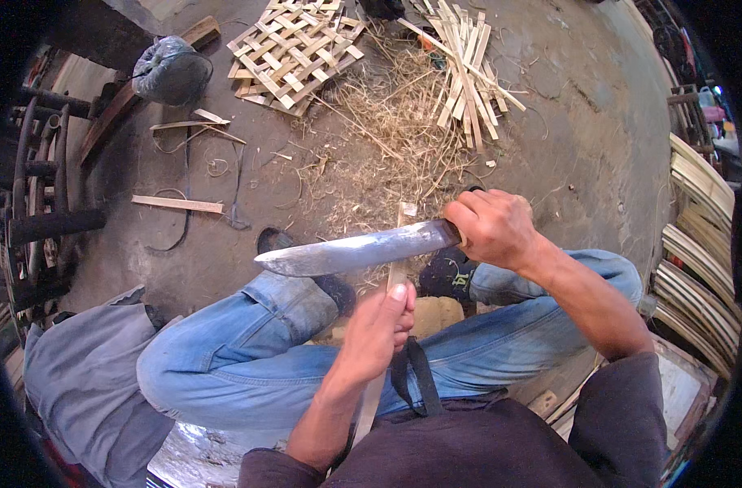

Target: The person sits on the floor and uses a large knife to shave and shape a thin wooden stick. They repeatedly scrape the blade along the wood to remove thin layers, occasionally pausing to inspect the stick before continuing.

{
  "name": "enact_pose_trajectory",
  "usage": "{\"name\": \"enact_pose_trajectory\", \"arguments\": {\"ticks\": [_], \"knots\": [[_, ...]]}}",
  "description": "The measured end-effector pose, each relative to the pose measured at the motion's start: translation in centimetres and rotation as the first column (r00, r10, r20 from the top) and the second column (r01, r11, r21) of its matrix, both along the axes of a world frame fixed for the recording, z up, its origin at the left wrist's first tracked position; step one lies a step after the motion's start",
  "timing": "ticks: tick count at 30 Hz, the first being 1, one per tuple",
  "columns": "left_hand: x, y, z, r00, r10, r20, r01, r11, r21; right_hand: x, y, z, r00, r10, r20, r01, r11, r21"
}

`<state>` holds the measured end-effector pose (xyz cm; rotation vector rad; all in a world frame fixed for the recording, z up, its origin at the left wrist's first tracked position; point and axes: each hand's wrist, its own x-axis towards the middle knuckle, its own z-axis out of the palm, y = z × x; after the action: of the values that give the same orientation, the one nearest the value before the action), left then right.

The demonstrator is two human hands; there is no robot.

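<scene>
My right hand (493,228) is closed round the dark handle of a large knife (346,252). Its broad, shiny blade points left and lies across a narrow bamboo strip (371,407). Below the blade, my left hand (377,325) grips that strip, thumb on top. The strip runs from near my body, up through the fist, and its pale tip shows beyond the blade. Whether the edge bites into the strip cannot be made out. Both hands are above my lap, between my bent knees.
A woven lattice panel (294,57) and a pile of cut strips (469,73) lie on the floor ahead, with curly shavings (379,138) between. A grey plastic bundle (172,71) sits at the far left. Grey cloth (94,374) lies by my left knee; split bamboo lengths (696,268) are stacked right.
</scene>
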<state>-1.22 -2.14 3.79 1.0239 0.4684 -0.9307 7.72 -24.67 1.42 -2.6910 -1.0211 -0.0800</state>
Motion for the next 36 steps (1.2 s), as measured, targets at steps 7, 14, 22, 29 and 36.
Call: {"name": "enact_pose_trajectory", "arguments": {"ticks": [7, 14, 22, 29, 36], "knots": [[0.1, 0.2, -0.4, 0.999, 0.012, -0.032, -0.015, 0.995, -0.100, 0.1, -0.8, -1.9, 0.996, -0.037, 0.076, 0.039, 0.999, -0.029], [-0.6, 1.4, -0.9, 0.994, 0.104, 0.044, -0.102, 0.993, -0.050, -0.6, 1.5, -1.2, 0.988, -0.155, -0.027, 0.154, 0.988, -0.028], [-1.5, 1.7, -1.3, 0.998, 0.068, -0.005, -0.068, 0.992, -0.106, -0.1, 1.6, -0.6, 0.984, -0.156, -0.091, 0.147, 0.984, -0.098], [-1.4, 1.3, -2.1, 0.995, 0.087, -0.044, -0.092, 0.989, -0.118, -0.6, 1.5, -0.3, 0.963, -0.207, -0.174, 0.184, 0.973, -0.138], [-0.9, 1.0, -2.2, 0.994, 0.086, -0.065, -0.094, 0.985, -0.145, -1.2, 1.2, -0.9, 0.948, -0.257, -0.188, 0.243, 0.966, -0.092]]}}
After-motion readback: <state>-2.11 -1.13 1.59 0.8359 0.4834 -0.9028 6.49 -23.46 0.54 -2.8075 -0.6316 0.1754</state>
